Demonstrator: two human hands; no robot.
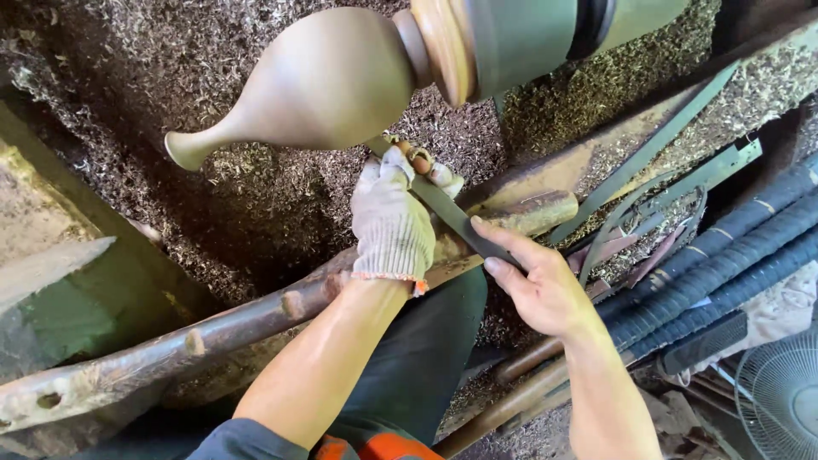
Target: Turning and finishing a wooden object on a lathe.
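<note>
A smooth pale wooden vase shape [315, 85] is mounted sideways on a lathe head [520, 34], its narrow flared mouth pointing left. My left hand [394, 217], in a white knit glove, grips the front part of a flat dark metal turning tool [456, 217] and presses it on a long wooden rest bar [256, 315]; the tool's tip reaches the underside of the vase near its base. My bare right hand [532, 285] holds the rear end of the same tool with the fingers laid along the blade.
Wood shavings [213, 196] cover the ground under the lathe. Flat metal strips [648, 153] lie to the right, beside thick black ribbed hoses [733, 264]. A fan grille [780, 400] shows at the lower right. A green block [60, 298] stands at left.
</note>
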